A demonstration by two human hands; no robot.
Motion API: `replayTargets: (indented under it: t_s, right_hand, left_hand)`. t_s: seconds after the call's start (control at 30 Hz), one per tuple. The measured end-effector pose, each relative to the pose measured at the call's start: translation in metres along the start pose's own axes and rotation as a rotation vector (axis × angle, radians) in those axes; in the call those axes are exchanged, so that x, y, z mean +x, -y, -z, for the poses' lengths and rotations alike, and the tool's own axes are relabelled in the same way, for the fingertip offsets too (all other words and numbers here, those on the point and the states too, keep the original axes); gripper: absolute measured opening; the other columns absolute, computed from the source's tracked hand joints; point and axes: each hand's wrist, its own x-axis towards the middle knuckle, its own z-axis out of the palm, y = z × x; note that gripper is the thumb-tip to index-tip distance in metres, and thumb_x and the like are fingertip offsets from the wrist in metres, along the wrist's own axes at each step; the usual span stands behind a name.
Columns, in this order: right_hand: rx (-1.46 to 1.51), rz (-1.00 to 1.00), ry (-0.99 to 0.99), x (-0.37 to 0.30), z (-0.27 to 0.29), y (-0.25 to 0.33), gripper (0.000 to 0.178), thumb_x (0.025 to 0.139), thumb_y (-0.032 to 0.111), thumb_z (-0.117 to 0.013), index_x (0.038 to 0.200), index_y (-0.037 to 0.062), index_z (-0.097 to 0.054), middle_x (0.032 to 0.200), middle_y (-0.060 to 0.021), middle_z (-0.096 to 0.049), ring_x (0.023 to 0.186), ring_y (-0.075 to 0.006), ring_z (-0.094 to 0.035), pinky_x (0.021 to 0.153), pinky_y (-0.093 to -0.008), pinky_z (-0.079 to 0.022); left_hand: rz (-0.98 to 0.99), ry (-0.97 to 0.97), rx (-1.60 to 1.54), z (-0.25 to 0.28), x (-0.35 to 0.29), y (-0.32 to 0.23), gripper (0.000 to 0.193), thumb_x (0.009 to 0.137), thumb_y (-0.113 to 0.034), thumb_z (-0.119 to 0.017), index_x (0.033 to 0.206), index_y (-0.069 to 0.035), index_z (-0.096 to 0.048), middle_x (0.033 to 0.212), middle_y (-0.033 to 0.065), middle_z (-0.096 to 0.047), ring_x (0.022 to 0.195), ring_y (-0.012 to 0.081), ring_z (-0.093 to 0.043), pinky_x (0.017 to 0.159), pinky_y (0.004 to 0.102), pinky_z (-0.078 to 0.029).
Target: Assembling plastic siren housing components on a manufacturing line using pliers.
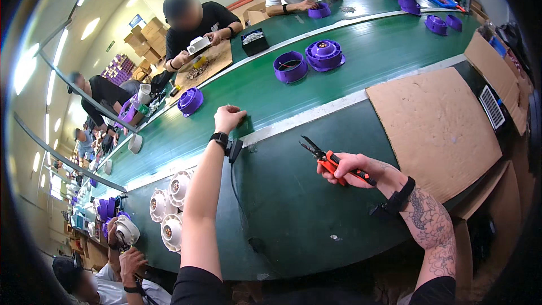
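Note:
My right hand (pixel 353 170) is wrapped round a pair of pliers (pixel 328 161) with red and black handles. The long dark jaws point up and left, a little apart, with nothing visible between them. My left hand (pixel 228 118) reaches over the near edge of the green conveyor belt (pixel 259 93), its fingers closed together. Whatever they pinch, if anything, is too small to make out. Beyond it on the belt sit a purple round housing (pixel 190 101) and an open purple bowl-shaped housing (pixel 290 68) with wires inside. A stepped purple housing (pixel 326 55) stands beside that bowl.
Three white round housings (pixel 169 203) cluster left of my left forearm. A cardboard sheet (pixel 435 130) covers the right of the dark green table (pixel 293 220). Across the belt, a person (pixel 200 28) handles a white part near a black box (pixel 254 42). Another person (pixel 107 285) works at lower left.

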Motion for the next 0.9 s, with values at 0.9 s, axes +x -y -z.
replayTargets:
  t_s: [0.9]
  right_hand:
    - [0.074,0.031,-0.02,0.003,-0.002,0.0,0.043,0.078,0.019,-0.067,0.115,-0.0009,-0.057,0.093,-0.0057,-0.059,0.083,-0.0127,-0.058,0.079,-0.0241,-0.045]
  left_hand:
    - [-0.867,0.238,-0.09,-0.122,-0.079,-0.125,0.035,0.082,-0.019,-0.074,0.112,-0.002,-0.068,0.107,0.0183,-0.071,0.102,0.0328,-0.069,0.093,0.0407,-0.054]
